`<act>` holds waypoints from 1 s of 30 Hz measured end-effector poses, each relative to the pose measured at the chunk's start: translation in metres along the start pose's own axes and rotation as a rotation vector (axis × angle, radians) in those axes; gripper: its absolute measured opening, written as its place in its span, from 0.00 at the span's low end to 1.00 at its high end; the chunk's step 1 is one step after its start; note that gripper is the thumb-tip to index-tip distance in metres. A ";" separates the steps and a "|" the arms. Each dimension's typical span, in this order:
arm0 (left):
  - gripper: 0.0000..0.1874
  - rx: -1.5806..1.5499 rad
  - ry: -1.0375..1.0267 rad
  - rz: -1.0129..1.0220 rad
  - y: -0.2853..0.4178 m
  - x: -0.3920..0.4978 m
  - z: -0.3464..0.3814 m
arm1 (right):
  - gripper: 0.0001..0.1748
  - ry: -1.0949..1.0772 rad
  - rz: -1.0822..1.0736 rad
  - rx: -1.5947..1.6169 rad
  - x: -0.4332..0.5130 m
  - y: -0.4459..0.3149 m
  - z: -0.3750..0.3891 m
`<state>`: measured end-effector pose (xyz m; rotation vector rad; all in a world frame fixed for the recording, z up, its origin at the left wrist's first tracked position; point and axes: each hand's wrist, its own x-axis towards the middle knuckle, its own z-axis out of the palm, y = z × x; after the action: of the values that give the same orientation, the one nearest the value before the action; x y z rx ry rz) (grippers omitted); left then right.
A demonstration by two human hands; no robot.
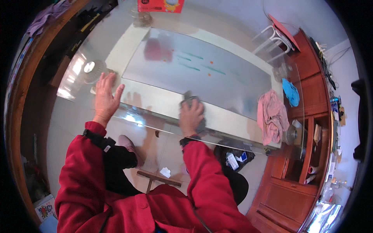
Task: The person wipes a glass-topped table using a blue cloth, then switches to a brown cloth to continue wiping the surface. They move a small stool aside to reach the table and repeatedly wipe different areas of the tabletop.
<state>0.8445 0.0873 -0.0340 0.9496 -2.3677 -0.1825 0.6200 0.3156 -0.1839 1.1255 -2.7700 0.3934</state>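
A glass tabletop [167, 126] lies over a pale table with a grey panel showing green streaks and orange spots. My right hand [191, 115] presses a dark grey cloth [201, 125] onto the glass near its front edge; the cloth and fingers are a little blurred. My left hand [106, 94], fingers spread, rests at the glass's left part and holds nothing. Just beyond its fingertips is a round glass-like fitting [94, 70]. To the right lies a crumpled pink cloth [272, 116], with a blue cloth [290, 92] beside it.
A red box [161, 5] stands at the far edge. A chair with a white frame [274, 38] and a reddish wooden cabinet [291, 201] are on the right. Beneath the front edge are a black bag with packages [243, 163] and a wooden bar [158, 178] on the floor.
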 end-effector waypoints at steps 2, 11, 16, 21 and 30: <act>0.28 0.005 -0.014 -0.022 0.001 0.000 -0.001 | 0.17 -0.018 -0.138 0.135 -0.007 -0.047 0.009; 0.29 -0.005 0.019 -0.002 -0.002 0.000 0.004 | 0.26 0.384 0.668 1.083 0.075 0.030 -0.013; 0.28 0.017 0.029 0.002 0.002 -0.001 0.002 | 0.29 0.288 0.396 0.078 0.018 0.081 -0.034; 0.29 0.041 0.006 -0.010 0.007 -0.002 -0.001 | 0.32 0.062 0.183 -0.051 -0.021 0.060 -0.028; 0.30 0.027 0.011 0.016 -0.001 0.000 0.004 | 0.21 -0.016 -0.304 0.152 -0.004 -0.119 0.015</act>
<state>0.8430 0.0859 -0.0372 0.9420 -2.3722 -0.1389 0.7055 0.2321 -0.1765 1.5619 -2.5567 0.5653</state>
